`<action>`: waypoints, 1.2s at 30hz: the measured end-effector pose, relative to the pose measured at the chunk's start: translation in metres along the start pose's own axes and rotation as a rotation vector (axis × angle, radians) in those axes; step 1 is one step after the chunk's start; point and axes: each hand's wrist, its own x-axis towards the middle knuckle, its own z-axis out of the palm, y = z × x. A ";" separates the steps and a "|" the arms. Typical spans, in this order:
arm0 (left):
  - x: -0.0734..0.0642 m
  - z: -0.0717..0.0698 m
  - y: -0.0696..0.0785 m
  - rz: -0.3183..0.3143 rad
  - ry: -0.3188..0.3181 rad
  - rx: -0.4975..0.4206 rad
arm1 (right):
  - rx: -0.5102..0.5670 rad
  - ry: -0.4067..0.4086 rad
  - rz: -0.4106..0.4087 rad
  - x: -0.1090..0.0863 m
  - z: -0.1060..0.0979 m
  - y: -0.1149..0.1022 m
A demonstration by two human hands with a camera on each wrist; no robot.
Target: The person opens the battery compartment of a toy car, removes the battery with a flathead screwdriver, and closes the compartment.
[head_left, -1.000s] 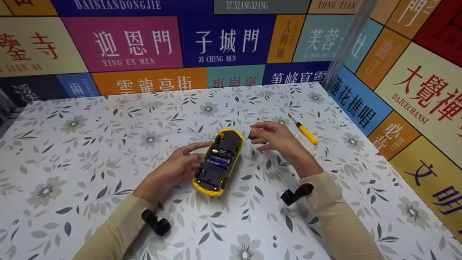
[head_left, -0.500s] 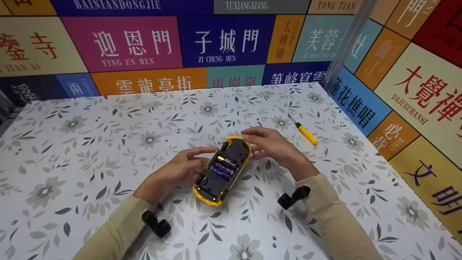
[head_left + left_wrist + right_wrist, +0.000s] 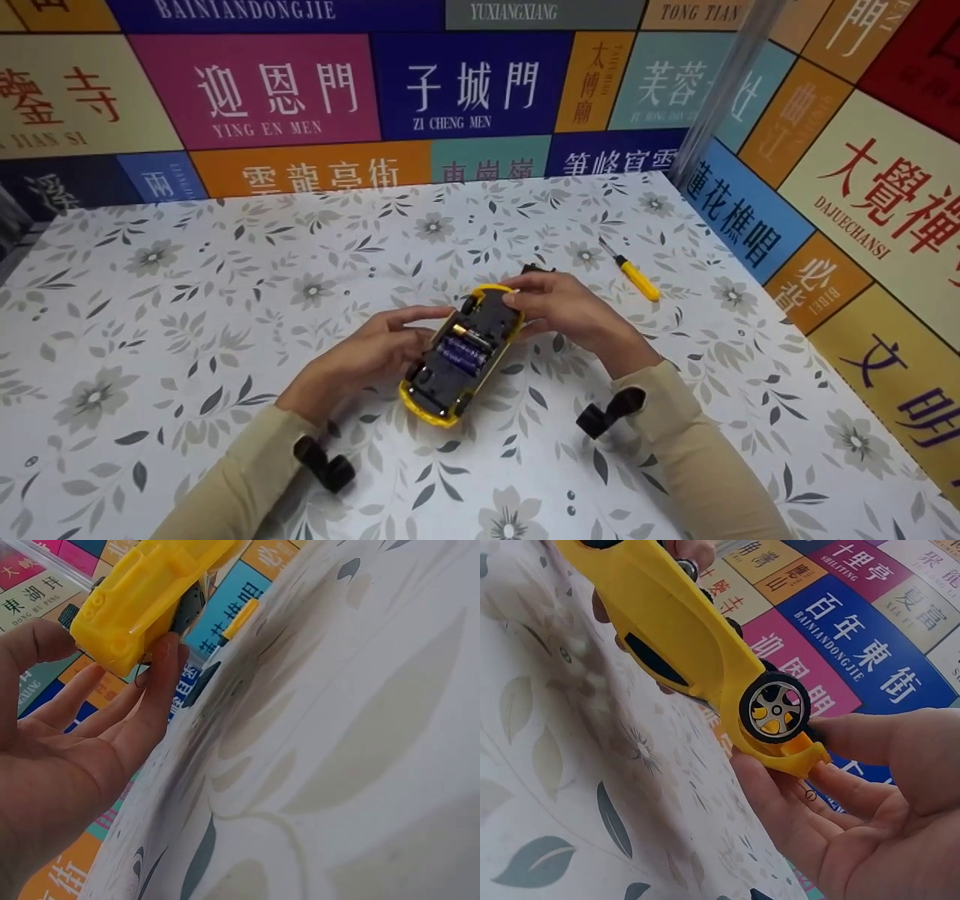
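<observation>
A yellow toy car (image 3: pixel 435 386) is held upside down above the table, its black underside up. Purple batteries (image 3: pixel 461 354) and a gold-coloured one show in its uncovered bay. The left hand (image 3: pixel 367 349) grips the car's left side; in the left wrist view, thumb and fingers pinch the yellow body (image 3: pixel 142 607). At the far end, the right hand (image 3: pixel 570 311) pinches the car, thumb on the underside and fingers beneath, close to a spoked wheel (image 3: pixel 774 711). Just beyond the right fingers lies a small black piece (image 3: pixel 537 268), partly hidden by the hand.
A screwdriver (image 3: pixel 637 277) with a yellow handle lies right of the hands. The table (image 3: pixel 187 300) has a white floral cover. Panels with large characters (image 3: pixel 255 90) stand along its back and right sides.
The right hand has moved left from beside the car, where it held a small black piece, to grip the car's far end. The black piece now shows behind it. The car has shifted slightly nearer.
</observation>
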 end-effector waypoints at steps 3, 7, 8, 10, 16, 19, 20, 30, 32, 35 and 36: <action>0.000 0.000 0.001 0.011 -0.007 -0.067 | 0.034 -0.018 -0.017 -0.001 -0.002 0.000; 0.001 -0.001 0.001 0.018 0.014 -0.170 | 0.071 -0.011 -0.034 -0.003 -0.007 -0.002; 0.001 -0.001 0.002 0.019 0.025 -0.190 | 0.080 -0.002 -0.039 -0.003 -0.008 -0.002; 0.002 -0.001 0.002 0.019 0.052 -0.221 | 0.096 0.016 -0.047 -0.002 -0.010 -0.002; 0.003 -0.002 0.003 0.007 0.119 -0.227 | 0.123 0.060 -0.049 -0.002 -0.014 -0.003; 0.004 -0.002 0.003 0.002 0.140 -0.214 | 0.136 0.076 -0.039 -0.002 -0.016 -0.003; 0.004 -0.002 0.003 0.000 0.144 -0.215 | 0.139 0.080 -0.038 -0.002 -0.017 -0.004; 0.005 0.002 0.002 0.021 0.144 -0.292 | 0.201 0.096 0.006 -0.001 -0.022 -0.002; 0.005 0.002 0.002 0.030 0.147 -0.302 | 0.219 0.089 0.010 -0.001 -0.022 -0.002; 0.006 0.003 0.001 0.038 0.158 -0.313 | 0.234 0.073 0.019 -0.001 -0.023 -0.002; 0.006 0.003 0.001 0.037 0.167 -0.316 | 0.239 0.066 0.023 -0.001 -0.023 -0.002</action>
